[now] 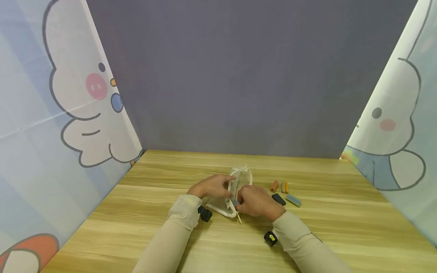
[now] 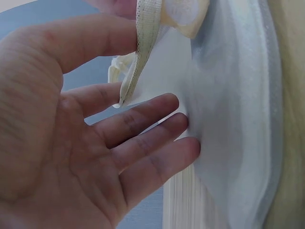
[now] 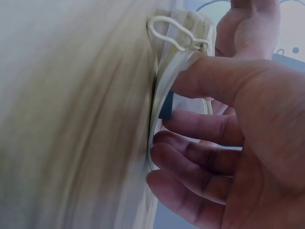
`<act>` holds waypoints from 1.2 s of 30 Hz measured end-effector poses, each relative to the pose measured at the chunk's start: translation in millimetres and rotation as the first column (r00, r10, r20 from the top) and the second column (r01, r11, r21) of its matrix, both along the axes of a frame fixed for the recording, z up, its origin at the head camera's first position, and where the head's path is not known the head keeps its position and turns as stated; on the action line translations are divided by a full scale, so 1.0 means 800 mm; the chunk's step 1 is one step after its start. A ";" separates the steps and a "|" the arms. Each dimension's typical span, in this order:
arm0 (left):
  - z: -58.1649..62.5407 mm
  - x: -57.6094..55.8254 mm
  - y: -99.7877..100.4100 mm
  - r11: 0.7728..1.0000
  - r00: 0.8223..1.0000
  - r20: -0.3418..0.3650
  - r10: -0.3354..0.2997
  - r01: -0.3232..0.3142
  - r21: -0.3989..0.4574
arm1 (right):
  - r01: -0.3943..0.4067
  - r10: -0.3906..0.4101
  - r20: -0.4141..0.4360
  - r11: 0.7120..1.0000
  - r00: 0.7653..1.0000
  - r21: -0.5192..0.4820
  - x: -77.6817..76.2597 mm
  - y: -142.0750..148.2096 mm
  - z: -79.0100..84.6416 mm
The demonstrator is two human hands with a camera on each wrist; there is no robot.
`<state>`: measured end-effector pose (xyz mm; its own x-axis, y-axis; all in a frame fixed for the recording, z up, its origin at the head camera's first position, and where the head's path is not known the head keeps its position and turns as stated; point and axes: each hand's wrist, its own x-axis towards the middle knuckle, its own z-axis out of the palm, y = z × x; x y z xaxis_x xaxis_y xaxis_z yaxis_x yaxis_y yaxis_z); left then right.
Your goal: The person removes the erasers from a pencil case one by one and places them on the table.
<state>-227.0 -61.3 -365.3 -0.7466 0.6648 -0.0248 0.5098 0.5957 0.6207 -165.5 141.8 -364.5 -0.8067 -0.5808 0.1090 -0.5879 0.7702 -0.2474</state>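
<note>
A whitish see-through zip pouch with pale trim lies on the table, its mouth parted. My left hand pinches one zip edge between thumb and forefinger; its other fingers extend against the pouch's side. At the mouth is my right hand, pinching a small dark teal block between thumb and forefinger, just inside the zip. The block is partly hidden by the fingers and the pouch. A cord loop pull hangs from the zip end.
Right of the hands lie a dark block, a blue-green block, an orange block and a yellow-orange striped piece. A grey panel stands behind the wooden table, with printed cloths at both sides.
</note>
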 end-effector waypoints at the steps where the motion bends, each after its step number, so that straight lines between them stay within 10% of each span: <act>1: 0.001 0.001 0.000 1.000 1.000 0.004 -0.001 0.001 -0.002 | -0.004 0.004 0.007 1.000 1.000 -0.005 0.000 0.000 0.000; 36: 0.008 0.000 -0.002 0.999 0.999 -0.003 -0.032 0.032 0.008 | -0.063 0.064 0.012 0.996 0.998 -0.056 -0.006 0.002 0.007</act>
<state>-227.1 -62.7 -359.1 -0.7251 0.6884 -0.0169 0.5305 0.5741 0.6237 -170.2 143.4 -359.1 -0.7701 -0.6242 0.1314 -0.6313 0.7164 -0.2970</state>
